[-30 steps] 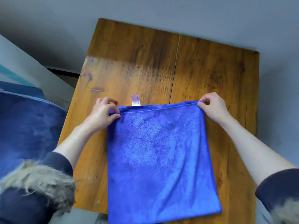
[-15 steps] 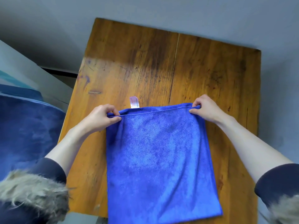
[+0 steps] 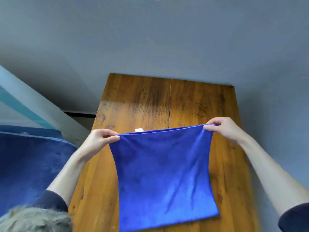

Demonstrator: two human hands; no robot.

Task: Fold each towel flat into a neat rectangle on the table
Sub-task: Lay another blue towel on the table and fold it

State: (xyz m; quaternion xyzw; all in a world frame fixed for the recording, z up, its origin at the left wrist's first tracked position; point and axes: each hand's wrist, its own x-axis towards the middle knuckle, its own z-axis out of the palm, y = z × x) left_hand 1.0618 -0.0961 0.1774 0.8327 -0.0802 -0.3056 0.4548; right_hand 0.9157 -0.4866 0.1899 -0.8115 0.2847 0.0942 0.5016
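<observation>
Over table (image 3: 138,101) | hands: left (image 3: 98,139), right (image 3: 224,127) pinch towel (image 3: 164,173) corners | far edge now lifted, earlier flat

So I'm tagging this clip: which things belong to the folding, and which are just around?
In the job: blue towel, left hand, right hand, wooden table.
Just around: blue cushion, fur trim.

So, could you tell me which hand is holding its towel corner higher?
The right hand; its corner of the blue towel sits above the left hand's.
</observation>
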